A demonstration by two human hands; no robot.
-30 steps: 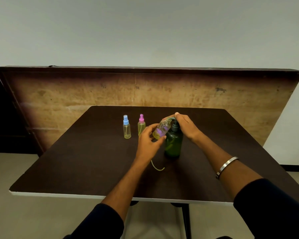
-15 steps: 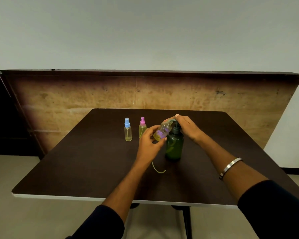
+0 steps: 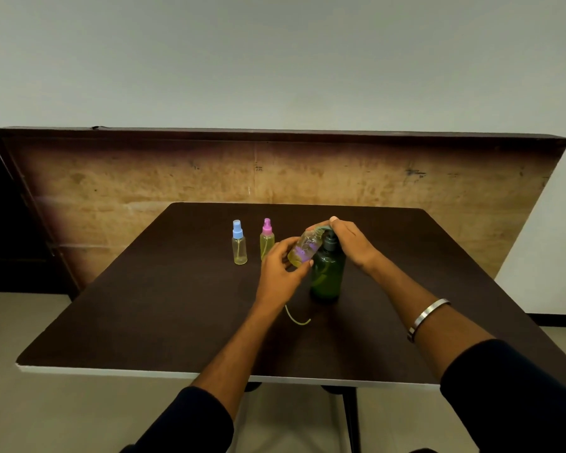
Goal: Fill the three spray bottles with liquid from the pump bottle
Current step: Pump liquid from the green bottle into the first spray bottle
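My left hand (image 3: pixel 280 269) grips a small clear spray bottle (image 3: pixel 304 249) with purple print, tilted with its open neck up against the pump spout and yellow liquid pooled at its base. My right hand (image 3: pixel 350 243) rests with fingers laid over the pump head of the dark green pump bottle (image 3: pixel 327 273), which stands upright on the table. A blue-capped spray bottle (image 3: pixel 239 243) and a pink-capped spray bottle (image 3: pixel 266 240) stand upright to the left, each holding yellowish liquid. A thin dip tube (image 3: pixel 296 317) lies on the table in front; its cap is hidden.
The dark brown table (image 3: pixel 144 305) has a white front edge. A worn wooden panel (image 3: pixel 177 178) stands behind it against a pale wall. Grey floor shows on both sides and below.
Both hands and the bottles keep the same pose; only the camera view shifted slightly.
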